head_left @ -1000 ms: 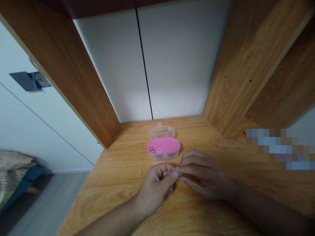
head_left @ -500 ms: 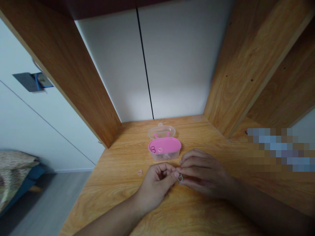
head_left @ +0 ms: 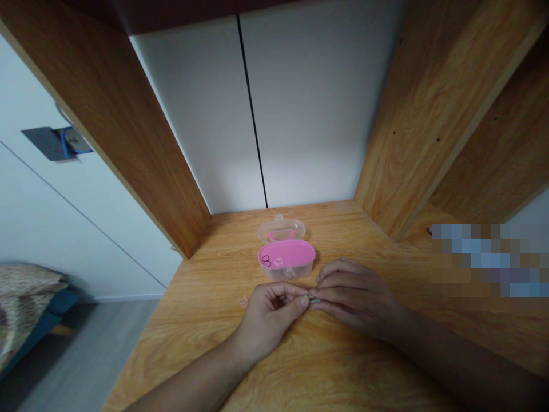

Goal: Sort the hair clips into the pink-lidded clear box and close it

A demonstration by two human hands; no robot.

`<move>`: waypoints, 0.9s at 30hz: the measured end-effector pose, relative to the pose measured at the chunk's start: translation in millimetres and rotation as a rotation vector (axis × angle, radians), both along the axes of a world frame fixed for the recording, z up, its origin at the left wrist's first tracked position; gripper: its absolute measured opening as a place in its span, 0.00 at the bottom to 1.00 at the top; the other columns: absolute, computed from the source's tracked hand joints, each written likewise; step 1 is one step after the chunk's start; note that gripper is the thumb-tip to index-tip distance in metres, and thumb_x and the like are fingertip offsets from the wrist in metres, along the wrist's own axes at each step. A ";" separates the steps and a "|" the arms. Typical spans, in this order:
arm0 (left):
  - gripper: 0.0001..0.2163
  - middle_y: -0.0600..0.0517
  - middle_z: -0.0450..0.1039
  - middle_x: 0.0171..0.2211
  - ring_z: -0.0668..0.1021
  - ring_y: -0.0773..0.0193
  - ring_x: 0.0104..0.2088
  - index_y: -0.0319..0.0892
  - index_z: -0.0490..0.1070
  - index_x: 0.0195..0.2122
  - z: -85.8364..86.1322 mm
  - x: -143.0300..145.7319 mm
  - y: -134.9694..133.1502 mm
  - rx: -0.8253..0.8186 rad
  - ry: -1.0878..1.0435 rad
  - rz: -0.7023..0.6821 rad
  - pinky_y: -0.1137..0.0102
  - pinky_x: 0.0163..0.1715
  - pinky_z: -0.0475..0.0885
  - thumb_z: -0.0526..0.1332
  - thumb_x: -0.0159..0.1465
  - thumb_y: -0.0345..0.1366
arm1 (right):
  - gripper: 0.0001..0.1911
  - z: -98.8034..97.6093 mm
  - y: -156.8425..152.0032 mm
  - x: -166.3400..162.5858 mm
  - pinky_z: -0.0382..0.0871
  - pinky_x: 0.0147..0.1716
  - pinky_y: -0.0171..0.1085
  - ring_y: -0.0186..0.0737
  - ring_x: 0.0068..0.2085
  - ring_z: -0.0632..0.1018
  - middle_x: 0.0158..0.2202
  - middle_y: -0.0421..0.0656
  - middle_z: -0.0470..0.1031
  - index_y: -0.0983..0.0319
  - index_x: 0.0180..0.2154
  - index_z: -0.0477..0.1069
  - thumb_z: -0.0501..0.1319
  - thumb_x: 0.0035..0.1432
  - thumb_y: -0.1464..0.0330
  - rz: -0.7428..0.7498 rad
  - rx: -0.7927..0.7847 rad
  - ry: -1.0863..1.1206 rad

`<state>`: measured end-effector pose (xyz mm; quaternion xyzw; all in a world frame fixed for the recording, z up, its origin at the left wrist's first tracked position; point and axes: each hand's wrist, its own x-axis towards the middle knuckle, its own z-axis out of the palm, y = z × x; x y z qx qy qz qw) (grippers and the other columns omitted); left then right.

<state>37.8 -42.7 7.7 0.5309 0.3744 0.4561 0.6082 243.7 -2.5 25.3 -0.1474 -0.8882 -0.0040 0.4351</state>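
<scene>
A thin pale-green elastic band (head_left: 314, 299) is stretched between the fingertips of my two hands, just above the tabletop. My left hand (head_left: 269, 316) pinches its left end between thumb and forefinger. From the other side, my right hand (head_left: 358, 294) grips its right end, thumb below and fingers bent over. Beyond the hands stands a clear oval box with a pink top (head_left: 289, 252). On that top lie a black elastic band (head_left: 266, 261) and a whitish one (head_left: 278, 262). A pinkish elastic band (head_left: 244, 301) rests on the wood left of my left hand.
The box's clear lid (head_left: 282, 230) is flipped back behind it. Wooden uprights (head_left: 141, 143) flank the wooden desktop (head_left: 206, 349), with a white panel (head_left: 300, 126) at the back. A pixelated patch (head_left: 484, 260) covers something at the right. Cloth (head_left: 30, 303) shows at lower left.
The green band hung as a small open loop at the right fingertips; now it is drawn flat between both hands. The right thumb has closed upward against the fingers.
</scene>
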 end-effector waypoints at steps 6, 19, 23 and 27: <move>0.07 0.47 0.81 0.34 0.79 0.64 0.32 0.42 0.80 0.41 -3.9 -5.1 -0.3 0.485 0.283 0.130 0.69 0.36 0.75 0.66 0.62 0.33 | 0.05 3.3 0.9 1.9 0.74 0.35 0.35 0.36 0.36 0.77 0.31 0.40 0.81 0.60 0.40 0.75 0.64 0.63 0.66 0.011 0.008 0.007; 0.11 0.50 0.82 0.33 0.78 0.63 0.33 0.41 0.77 0.43 6.4 -14.9 4.1 1.146 0.507 0.182 0.66 0.36 0.75 0.66 0.60 0.24 | 0.09 -4.2 4.0 0.0 0.75 0.37 0.36 0.36 0.38 0.78 0.33 0.40 0.82 0.61 0.45 0.75 0.66 0.61 0.70 0.099 -0.003 0.032; 0.11 0.50 0.82 0.34 0.78 0.63 0.33 0.43 0.78 0.44 8.4 -15.4 2.7 1.101 0.521 0.186 0.65 0.37 0.75 0.65 0.60 0.25 | 0.08 -1.3 3.5 -0.7 0.74 0.38 0.35 0.35 0.38 0.77 0.34 0.40 0.82 0.61 0.45 0.74 0.63 0.63 0.70 0.072 0.006 0.007; 0.12 0.50 0.83 0.35 0.78 0.62 0.34 0.45 0.78 0.43 10.5 -16.2 1.8 1.055 0.532 0.185 0.65 0.38 0.75 0.65 0.60 0.24 | 0.08 0.5 1.6 -1.1 0.74 0.38 0.36 0.35 0.38 0.77 0.34 0.41 0.81 0.62 0.45 0.74 0.61 0.65 0.71 0.039 -0.012 -0.033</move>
